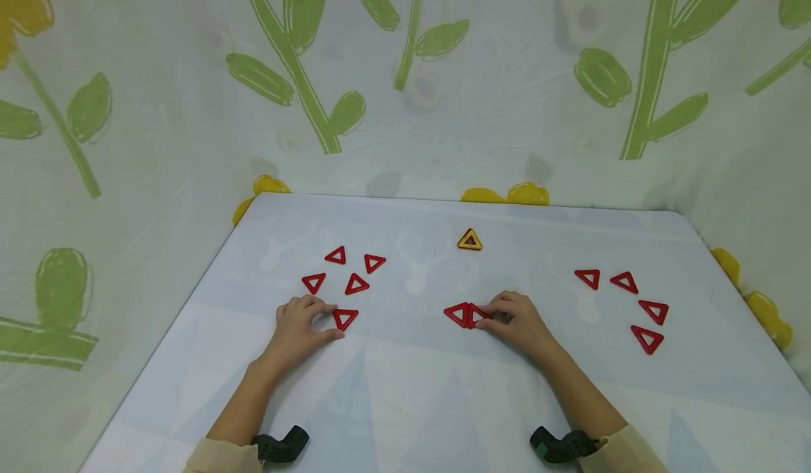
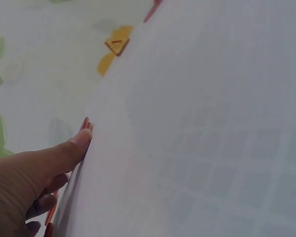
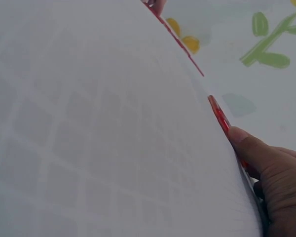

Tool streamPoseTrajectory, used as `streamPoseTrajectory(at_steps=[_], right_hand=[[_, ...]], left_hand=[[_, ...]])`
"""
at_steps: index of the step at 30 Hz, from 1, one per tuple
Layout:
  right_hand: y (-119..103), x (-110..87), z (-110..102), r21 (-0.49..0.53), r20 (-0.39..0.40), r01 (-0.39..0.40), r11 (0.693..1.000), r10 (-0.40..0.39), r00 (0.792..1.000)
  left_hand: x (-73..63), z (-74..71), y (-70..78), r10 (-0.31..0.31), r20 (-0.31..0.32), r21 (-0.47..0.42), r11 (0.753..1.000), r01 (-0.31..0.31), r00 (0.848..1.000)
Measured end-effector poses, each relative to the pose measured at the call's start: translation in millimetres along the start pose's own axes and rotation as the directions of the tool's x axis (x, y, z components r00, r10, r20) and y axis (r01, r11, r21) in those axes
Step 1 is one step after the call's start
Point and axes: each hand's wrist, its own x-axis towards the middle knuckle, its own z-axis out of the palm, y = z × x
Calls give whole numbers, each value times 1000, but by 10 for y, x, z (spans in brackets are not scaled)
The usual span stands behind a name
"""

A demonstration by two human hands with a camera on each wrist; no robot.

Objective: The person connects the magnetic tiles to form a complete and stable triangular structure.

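In the head view my left hand (image 1: 298, 326) pinches a red triangular frame (image 1: 354, 312) between thumb and fingers, flat on the white table. The left wrist view shows the thumb (image 2: 78, 143) on the edge of this piece. My right hand (image 1: 521, 324) holds a second red triangle (image 1: 472, 316) by its right part. That one lies edge to edge with another red triangle (image 1: 453, 312) on its left, the two forming a diamond shape. From the right wrist view, the thumb (image 3: 241, 136) presses against red plastic (image 3: 217, 111) at the table surface.
Several loose red triangles (image 1: 357, 290) lie beyond my left hand. Another scattered group of red triangles (image 1: 653, 319) lies to the right. A yellow triangle (image 1: 470, 246) with dark red edges sits near the table's back edge. Leaf-patterned cloth (image 1: 443, 128) hangs behind the table (image 1: 405, 388).
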Motion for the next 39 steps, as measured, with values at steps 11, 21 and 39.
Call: streamPoseTrajectory(at_steps=[11, 21, 39], right_hand=[[-26, -18, -8, 15, 30, -33, 999, 33, 999], [-25, -28, -11, 19, 14, -8, 1000, 8, 1000], [-10, 5, -8, 14, -2, 15, 1000, -15, 1000]], left_hand=[[-59, 138, 28, 4, -41, -91, 996, -7, 999], [-40, 191, 164, 22, -53, -107, 994, -28, 998], [20, 288, 354, 52, 7, -187, 981, -50, 999]])
